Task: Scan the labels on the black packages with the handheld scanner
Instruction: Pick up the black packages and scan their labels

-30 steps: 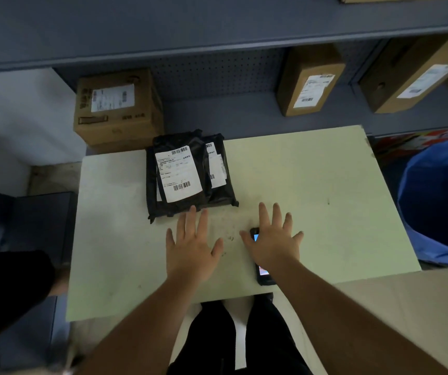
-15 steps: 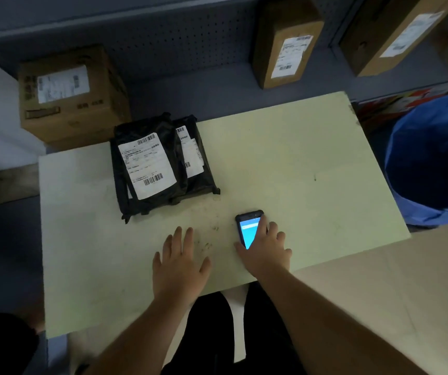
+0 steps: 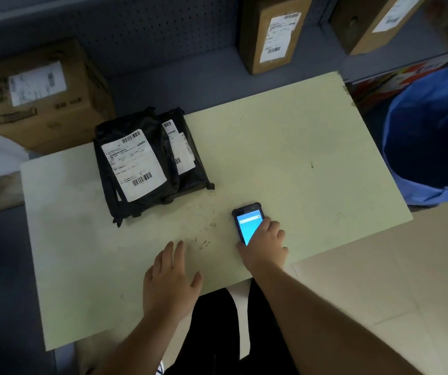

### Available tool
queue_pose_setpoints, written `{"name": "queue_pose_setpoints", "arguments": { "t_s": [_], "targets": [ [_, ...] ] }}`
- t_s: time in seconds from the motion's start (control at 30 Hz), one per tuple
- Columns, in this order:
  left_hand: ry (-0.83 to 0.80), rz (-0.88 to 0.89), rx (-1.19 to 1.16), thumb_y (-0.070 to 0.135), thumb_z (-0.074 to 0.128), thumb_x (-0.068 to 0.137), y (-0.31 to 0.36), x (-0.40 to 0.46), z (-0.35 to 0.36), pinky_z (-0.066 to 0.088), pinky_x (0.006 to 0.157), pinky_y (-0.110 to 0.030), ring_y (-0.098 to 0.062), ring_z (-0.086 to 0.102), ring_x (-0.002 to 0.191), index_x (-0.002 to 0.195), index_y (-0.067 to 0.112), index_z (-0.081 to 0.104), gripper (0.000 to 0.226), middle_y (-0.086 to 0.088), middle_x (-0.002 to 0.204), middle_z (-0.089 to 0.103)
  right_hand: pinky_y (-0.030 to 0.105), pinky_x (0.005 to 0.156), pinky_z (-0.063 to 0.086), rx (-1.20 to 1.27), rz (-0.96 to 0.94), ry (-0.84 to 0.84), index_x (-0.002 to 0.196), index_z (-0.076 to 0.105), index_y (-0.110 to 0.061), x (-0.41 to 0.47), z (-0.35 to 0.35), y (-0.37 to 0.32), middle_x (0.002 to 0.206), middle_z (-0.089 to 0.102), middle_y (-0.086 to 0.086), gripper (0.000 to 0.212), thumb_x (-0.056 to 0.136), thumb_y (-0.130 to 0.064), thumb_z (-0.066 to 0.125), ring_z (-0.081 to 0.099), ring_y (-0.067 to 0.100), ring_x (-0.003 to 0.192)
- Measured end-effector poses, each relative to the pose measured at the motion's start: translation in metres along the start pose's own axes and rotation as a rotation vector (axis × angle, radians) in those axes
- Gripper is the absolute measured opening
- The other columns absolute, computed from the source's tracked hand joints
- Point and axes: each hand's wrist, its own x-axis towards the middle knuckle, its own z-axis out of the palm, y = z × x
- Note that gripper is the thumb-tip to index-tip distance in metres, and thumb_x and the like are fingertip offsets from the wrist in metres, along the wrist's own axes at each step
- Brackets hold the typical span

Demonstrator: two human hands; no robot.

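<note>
Your left hand (image 3: 170, 277) lies flat and open on the table (image 3: 285, 147), holding nothing. Your right hand (image 3: 264, 246) curls around the handheld scanner (image 3: 247, 223), screen lit. Two black packages (image 3: 147, 161) overlap just beyond your left hand, labels up, nothing between.
</note>
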Motion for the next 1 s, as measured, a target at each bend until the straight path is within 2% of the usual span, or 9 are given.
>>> {"name": "queue_pose_setpoints", "arguments": {
  "t_s": [0.17, 0.33, 0.53, 0.7, 0.87, 1.0],
  "targets": [
    [0.016, -0.010, 0.000, 0.065, 0.045, 0.096, 0.000, -0.003, -0.002, 0.040, 0.117, -0.042, -0.025, 0.034, 0.156, 0.168, 0.024, 0.017, 0.087, -0.005, 0.174, 0.027, 0.046, 0.097, 0.054, 0.009, 0.008, 0.004, 0.152, 0.033, -0.018, -0.002, -0.006, -0.002, 0.142, 0.049, 0.007, 0.088, 0.086, -0.051, 0.080, 0.052, 0.029, 0.128],
    [0.030, 0.002, -0.019, 0.063, 0.045, 0.097, 0.002, -0.003, -0.011, 0.038, 0.118, -0.041, -0.024, 0.032, 0.157, 0.168, 0.024, 0.013, 0.086, -0.004, 0.175, 0.024, 0.046, 0.095, 0.047, 0.018, -0.010, -0.033, 0.150, 0.034, -0.020, -0.003, -0.023, -0.003, 0.135, 0.059, 0.005, 0.082, 0.086, -0.048, 0.078, 0.061, 0.031, 0.123],
    [0.079, 0.004, -0.072, 0.058, 0.045, 0.101, 0.005, -0.001, -0.031, 0.037, 0.120, -0.040, -0.022, 0.030, 0.157, 0.168, 0.023, 0.010, 0.083, -0.004, 0.175, 0.020, 0.044, 0.098, 0.050, 0.020, -0.062, -0.035, 0.148, 0.037, -0.020, -0.004, -0.048, -0.009, 0.139, 0.060, 0.002, 0.085, 0.083, -0.047, 0.084, 0.062, 0.028, 0.124],
    [0.173, -0.020, -0.143, 0.051, 0.052, 0.099, 0.005, 0.006, -0.062, 0.043, 0.113, -0.041, -0.023, 0.043, 0.149, 0.164, 0.021, 0.027, 0.075, -0.002, 0.168, 0.036, 0.046, 0.097, 0.061, 0.090, -0.113, 0.001, 0.141, 0.041, -0.018, -0.007, -0.069, -0.026, 0.137, 0.061, 0.004, 0.083, 0.079, -0.042, 0.090, 0.063, 0.029, 0.121],
    [0.310, -0.126, -0.297, 0.042, 0.063, 0.094, 0.002, 0.019, -0.094, 0.048, 0.105, -0.046, -0.029, 0.054, 0.139, 0.155, 0.015, 0.045, 0.069, -0.007, 0.158, 0.051, 0.047, 0.092, 0.065, 0.131, -0.179, 0.025, 0.134, 0.043, -0.018, -0.011, -0.090, -0.047, 0.130, 0.062, 0.006, 0.078, 0.076, -0.038, 0.091, 0.064, 0.030, 0.116],
    [0.411, -0.204, -0.411, 0.043, 0.061, 0.095, -0.009, 0.035, -0.113, 0.047, 0.110, -0.048, -0.031, 0.051, 0.141, 0.156, 0.014, 0.044, 0.069, -0.010, 0.156, 0.051, 0.051, 0.085, 0.066, 0.149, -0.237, 0.035, 0.122, 0.044, -0.019, -0.015, -0.104, -0.066, 0.118, 0.061, 0.006, 0.069, 0.071, -0.035, 0.088, 0.064, 0.032, 0.106]
  ]
}}
